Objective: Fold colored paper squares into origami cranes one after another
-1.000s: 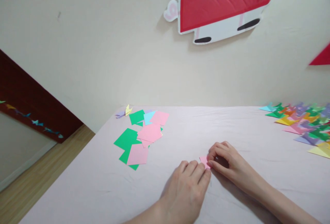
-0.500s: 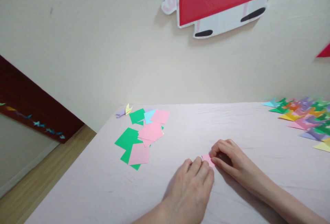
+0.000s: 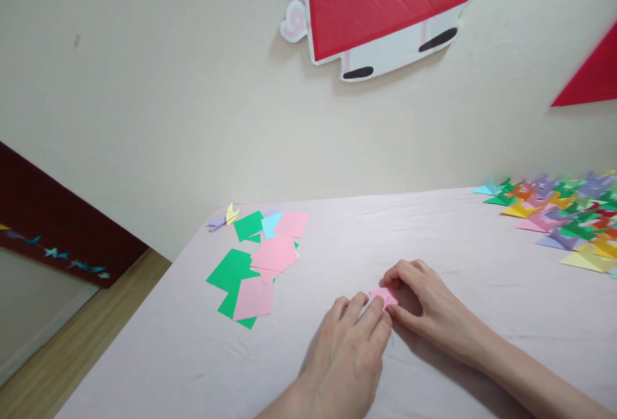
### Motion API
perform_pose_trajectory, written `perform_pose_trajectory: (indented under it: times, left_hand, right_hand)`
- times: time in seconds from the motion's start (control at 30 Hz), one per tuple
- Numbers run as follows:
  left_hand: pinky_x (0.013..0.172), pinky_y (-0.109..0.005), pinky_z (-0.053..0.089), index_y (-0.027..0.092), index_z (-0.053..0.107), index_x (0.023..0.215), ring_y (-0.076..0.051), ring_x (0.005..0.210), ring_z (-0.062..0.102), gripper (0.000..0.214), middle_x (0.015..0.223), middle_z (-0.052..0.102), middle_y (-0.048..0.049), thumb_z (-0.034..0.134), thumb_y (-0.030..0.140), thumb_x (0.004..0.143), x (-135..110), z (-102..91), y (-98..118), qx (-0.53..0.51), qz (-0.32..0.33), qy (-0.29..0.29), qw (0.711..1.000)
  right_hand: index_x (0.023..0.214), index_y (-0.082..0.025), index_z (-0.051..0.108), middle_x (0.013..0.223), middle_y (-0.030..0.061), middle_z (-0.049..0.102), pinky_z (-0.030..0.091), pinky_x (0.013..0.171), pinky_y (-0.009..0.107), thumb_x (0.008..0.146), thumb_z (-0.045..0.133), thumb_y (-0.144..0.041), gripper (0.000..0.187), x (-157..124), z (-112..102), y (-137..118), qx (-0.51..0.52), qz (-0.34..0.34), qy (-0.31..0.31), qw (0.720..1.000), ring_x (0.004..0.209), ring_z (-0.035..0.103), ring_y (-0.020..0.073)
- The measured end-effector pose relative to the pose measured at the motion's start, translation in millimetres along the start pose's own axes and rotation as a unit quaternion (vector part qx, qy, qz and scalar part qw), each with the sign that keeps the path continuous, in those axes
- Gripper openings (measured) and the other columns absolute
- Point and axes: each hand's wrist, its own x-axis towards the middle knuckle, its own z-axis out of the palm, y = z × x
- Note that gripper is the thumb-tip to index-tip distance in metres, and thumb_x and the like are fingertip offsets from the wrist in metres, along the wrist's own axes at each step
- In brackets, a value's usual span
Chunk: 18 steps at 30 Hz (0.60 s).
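A small folded pink paper lies on the pale tablecloth near the front middle. My left hand rests palm down with its fingertips pressed on the paper's near edge. My right hand curls over the paper from the right, thumb and fingers pinching it. Most of the paper is hidden under the fingers.
A loose heap of green, pink and blue paper squares lies to the left. Two small folded pieces sit by the far left corner. Several coloured folded paper figures crowd the right. The table's left edge drops to a wooden floor.
Both hands stay on the pink paper, working it with small finger movements. The camera has turned a little to the right and down.
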Motion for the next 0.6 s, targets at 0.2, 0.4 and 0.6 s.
perform_pose_trajectory:
  times: [0.2,0.4,0.6]
  left_hand:
    - [0.098,-0.038,0.04,0.014,0.052,0.13,-0.025,0.122,0.046,0.034,0.142,0.052,-0.0061,0.043,0.019,0.097,0,0.2,1,0.0,0.001,-0.001,1.0]
    - [0.093,-0.037,0.042,0.015,0.06,0.114,-0.024,0.118,0.049,0.023,0.141,0.054,-0.0052,0.047,0.018,0.095,0,-2.0,-2,0.02,0.011,0.01,1.0]
    - [0.079,-0.032,0.045,0.018,0.063,0.107,-0.02,0.1,0.056,0.019,0.121,0.065,-0.0029,0.053,0.026,0.093,-2,31.8,-8,0.109,0.044,0.169,0.979]
  right_hand:
    - [0.092,-0.025,0.06,0.095,0.006,0.064,0.047,0.082,0.04,0.076,0.057,-0.019,0.017,0,0,4,0.012,0.003,-0.006,1.0,0.093,0.054,0.0254]
    - [0.094,-0.024,0.059,0.093,0.0054,0.063,0.047,0.084,0.039,0.074,0.05,-0.013,0.024,4,-8,9,0.065,0.008,-0.033,0.997,0.092,0.056,0.024]
    - [0.089,-0.023,0.055,0.089,0.0051,0.061,0.047,0.081,0.039,0.089,0.043,-0.02,0.013,0,-7,9,0.115,0.002,-0.003,0.993,0.088,0.056,0.0221]
